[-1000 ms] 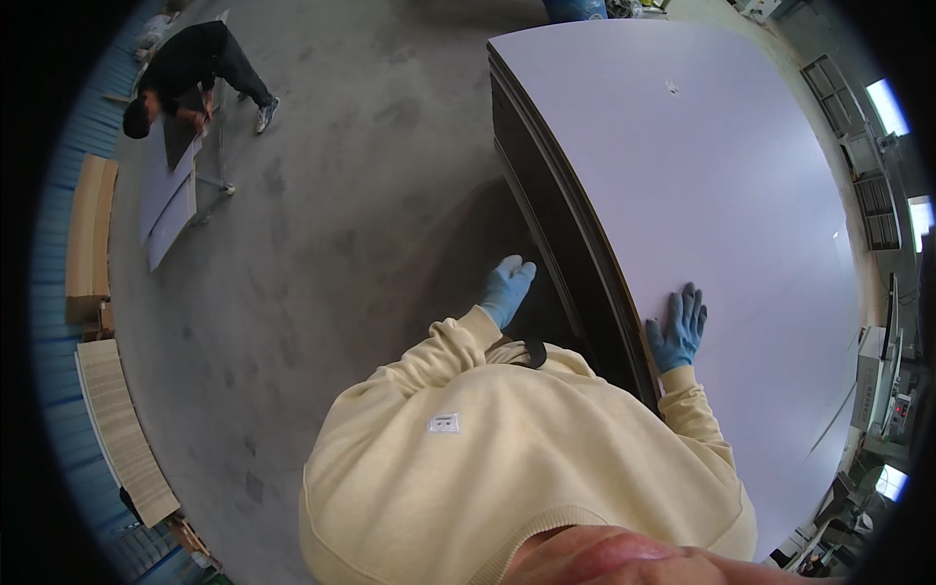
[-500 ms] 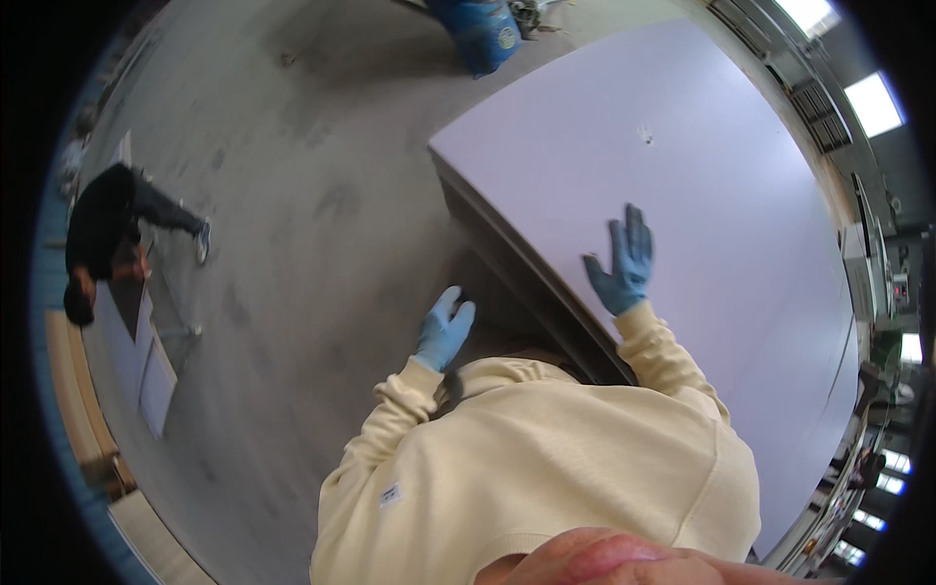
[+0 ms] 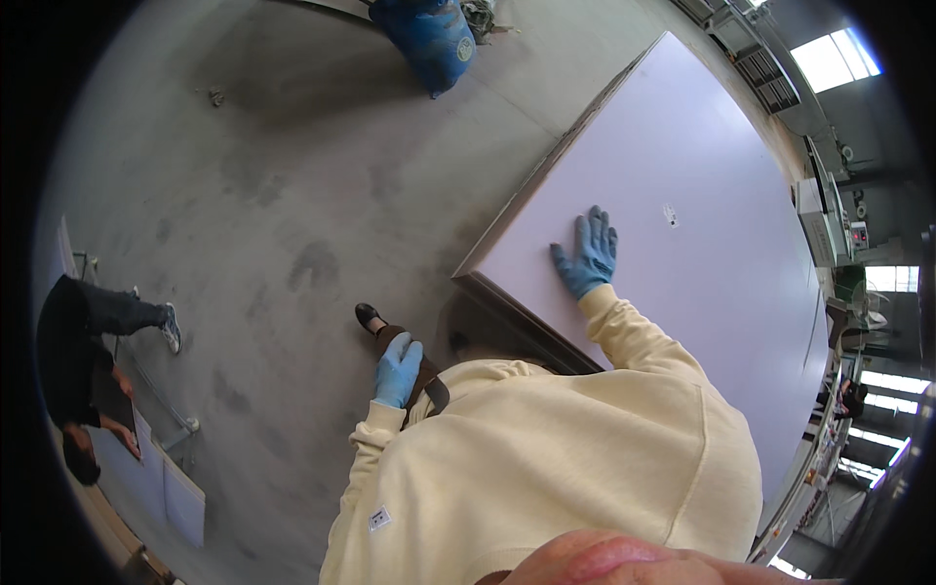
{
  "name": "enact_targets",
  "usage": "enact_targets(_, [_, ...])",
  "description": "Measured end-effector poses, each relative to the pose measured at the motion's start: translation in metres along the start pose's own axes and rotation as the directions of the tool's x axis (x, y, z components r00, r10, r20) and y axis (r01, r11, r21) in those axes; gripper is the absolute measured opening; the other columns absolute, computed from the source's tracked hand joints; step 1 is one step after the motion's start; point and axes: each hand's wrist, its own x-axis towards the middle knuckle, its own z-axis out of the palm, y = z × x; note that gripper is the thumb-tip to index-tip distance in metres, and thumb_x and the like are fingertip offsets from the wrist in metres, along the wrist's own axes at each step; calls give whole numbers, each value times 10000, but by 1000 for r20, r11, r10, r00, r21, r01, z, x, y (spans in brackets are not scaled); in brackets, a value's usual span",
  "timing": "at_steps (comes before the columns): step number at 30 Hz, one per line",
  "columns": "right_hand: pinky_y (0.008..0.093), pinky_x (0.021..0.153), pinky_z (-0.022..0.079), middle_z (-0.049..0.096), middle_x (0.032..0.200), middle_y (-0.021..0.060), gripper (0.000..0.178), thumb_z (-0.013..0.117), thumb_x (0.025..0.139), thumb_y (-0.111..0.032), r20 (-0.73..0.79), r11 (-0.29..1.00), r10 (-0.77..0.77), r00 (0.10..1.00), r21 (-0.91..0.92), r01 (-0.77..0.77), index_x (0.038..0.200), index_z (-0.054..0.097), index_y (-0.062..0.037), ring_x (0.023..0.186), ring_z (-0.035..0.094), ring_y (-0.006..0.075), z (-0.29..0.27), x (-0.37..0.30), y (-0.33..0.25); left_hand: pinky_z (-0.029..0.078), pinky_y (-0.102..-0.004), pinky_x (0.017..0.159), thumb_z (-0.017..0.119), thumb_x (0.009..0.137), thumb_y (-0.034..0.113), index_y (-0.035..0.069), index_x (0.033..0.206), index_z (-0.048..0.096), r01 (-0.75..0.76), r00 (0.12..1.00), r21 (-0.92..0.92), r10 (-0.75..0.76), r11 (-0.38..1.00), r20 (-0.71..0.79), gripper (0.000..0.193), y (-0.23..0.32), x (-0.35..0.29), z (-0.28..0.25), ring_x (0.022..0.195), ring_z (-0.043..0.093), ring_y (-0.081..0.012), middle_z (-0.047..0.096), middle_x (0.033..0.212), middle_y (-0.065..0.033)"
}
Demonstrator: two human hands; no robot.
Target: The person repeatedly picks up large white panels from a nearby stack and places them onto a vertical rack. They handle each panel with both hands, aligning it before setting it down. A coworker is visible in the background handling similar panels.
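Observation:
My right hand (image 3: 587,257), in a blue glove with grey fingers, lies flat on the pale lilac top of a stack of large panels (image 3: 717,292), fingers spread. A small white label (image 3: 671,215) sits on that surface beyond my fingertips. On the other side, my left hand (image 3: 398,370), gloved in blue too, hangs beside my brown-trousered leg with its fingers loosely bent and slightly apart. Nothing shows in it. The stack's layered dark edge and its near corner lie between my two hands.
A blue sack (image 3: 426,44) stands on the grey floor (image 3: 263,253) beyond the stack. At far left a person in black (image 3: 70,356) bends over pale boards (image 3: 175,497) on a stand. Machinery (image 3: 765,73) lines the far right side.
My view has turned and I have stepped along the stack, so its near corner sits closer. My right hand stays on the panel, nearer its edge; my left hand has come down beside my leg.

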Motion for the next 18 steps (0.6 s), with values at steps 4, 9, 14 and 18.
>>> enact_targets(4, [551,1277,158,278,1680,248,781,656,897,-497,10,999,-18,1000,-48,18,1480,479,-8,1581,210,406,2,2,-18,522,-345,1015,697,999,270,-52,1389,597,-99,985,68,88,993,150,515,26,77,-78,1162,682,-253,700,1304,-194])
enact_targets(9, [564,1279,147,216,1701,255,824,613,923,-516,113,993,-43,993,-103,55,1537,398,-10,1591,159,427,-3,10,-20,525,-348,1018,678,1009,270,-34,1384,611,-145,989,130,139,981,54,488,60,155,-169,1179,680,-249,700,1318,-182])
enact_targets(14, [561,1274,179,240,1679,267,816,642,920,-486,250,998,-2,968,-57,17,1535,373,-22,1576,174,452,-17,27,-20,516,-353,1048,674,1012,285,-45,1405,590,-99,993,116,91,988,71,520,79,211,-229,1234,665,-258,685,1350,-200])
enact_targets(18, [529,1241,271,406,1586,263,718,724,879,-429,278,980,199,940,-89,-181,1418,492,-15,1515,315,441,-20,55,-39,518,-354,1040,678,1010,304,-55,1414,578,-52,994,183,34,982,102,550,96,230,-249,1201,674,-253,688,1339,-201])
